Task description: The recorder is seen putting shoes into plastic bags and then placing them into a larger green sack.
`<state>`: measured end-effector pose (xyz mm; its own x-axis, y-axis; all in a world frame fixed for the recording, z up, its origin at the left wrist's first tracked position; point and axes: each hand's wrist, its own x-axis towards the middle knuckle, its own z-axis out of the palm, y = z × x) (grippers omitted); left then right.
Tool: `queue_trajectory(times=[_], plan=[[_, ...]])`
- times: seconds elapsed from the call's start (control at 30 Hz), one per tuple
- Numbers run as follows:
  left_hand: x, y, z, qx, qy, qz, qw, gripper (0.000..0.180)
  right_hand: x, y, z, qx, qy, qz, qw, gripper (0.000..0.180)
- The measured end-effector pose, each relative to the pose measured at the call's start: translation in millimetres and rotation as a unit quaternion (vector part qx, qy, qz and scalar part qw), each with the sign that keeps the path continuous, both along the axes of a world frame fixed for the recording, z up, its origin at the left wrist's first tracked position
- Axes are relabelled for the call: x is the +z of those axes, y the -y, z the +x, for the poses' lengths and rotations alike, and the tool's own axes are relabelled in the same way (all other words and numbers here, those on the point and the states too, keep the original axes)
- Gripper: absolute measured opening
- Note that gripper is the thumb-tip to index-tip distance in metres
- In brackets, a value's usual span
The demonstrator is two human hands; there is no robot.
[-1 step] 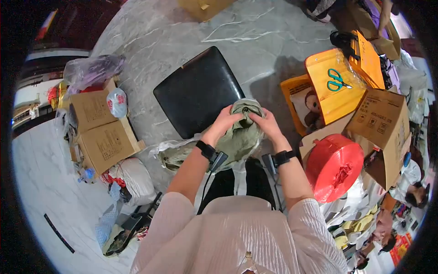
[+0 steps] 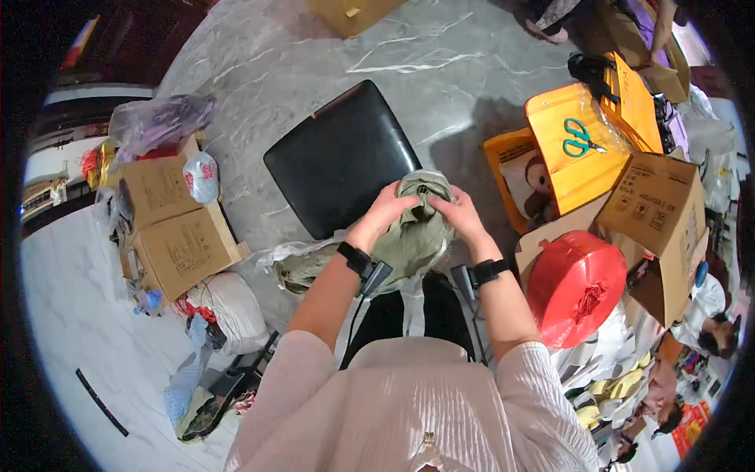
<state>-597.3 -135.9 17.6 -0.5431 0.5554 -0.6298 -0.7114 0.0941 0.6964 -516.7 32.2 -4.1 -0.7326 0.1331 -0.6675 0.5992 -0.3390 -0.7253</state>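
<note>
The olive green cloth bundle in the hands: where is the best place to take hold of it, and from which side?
Probably at the bunched upper end of the olive green cloth bundle, coming from both sides. The left hand and right hand already pinch it there, where the soft fabric gathers into a firm ridge. The lower part hangs loose and would slip.

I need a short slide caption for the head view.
Both hands, left hand and right hand, grip an olive-green cloth beside a black cushion.

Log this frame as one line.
left hand: grips olive-green cloth | right hand: grips same cloth | black cushion behind | red spool right
</note>
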Motion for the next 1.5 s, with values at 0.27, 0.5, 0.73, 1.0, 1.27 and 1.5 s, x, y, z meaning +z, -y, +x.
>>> queue_trajectory(times=[0.27,0.5,0.73,1.0,1.27,1.5], plan=[[-32.4,-18.5,8.7,0.023,-0.09,-0.067,0.993,0.042,-38.3,-6.7,-9.3,0.033,-0.004,0.188,0.982,0.042],[-19.8,12.4,25.1,-0.03,-0.389,-0.308,0.868,0.056,-18.4,-4.2,-0.6,0.082,-0.054,0.375,0.922,0.048],[31.4,92.7,83.1,-0.085,-0.655,-0.27,0.701,0.045,-45.8,11.4,110.0,-0.144,0.018,0.09,0.985,0.053],[-79.0,204.4,180.9,-0.491,-0.342,-0.301,0.743,0.059,-210.1,100.1,220.6,0.064,0.187,0.077,0.977,0.081],[-86.7,209.6,237.9,-0.491,-0.263,-0.31,0.771,0.114,-106.2,122.8,217.4,-0.122,0.184,-0.164,0.962,0.031],[-85.4,152.5,326.7,-0.386,-0.375,-0.334,0.774,0.057,23.1,27.7,213.5,-0.274,0.059,-0.213,0.936,0.023]])
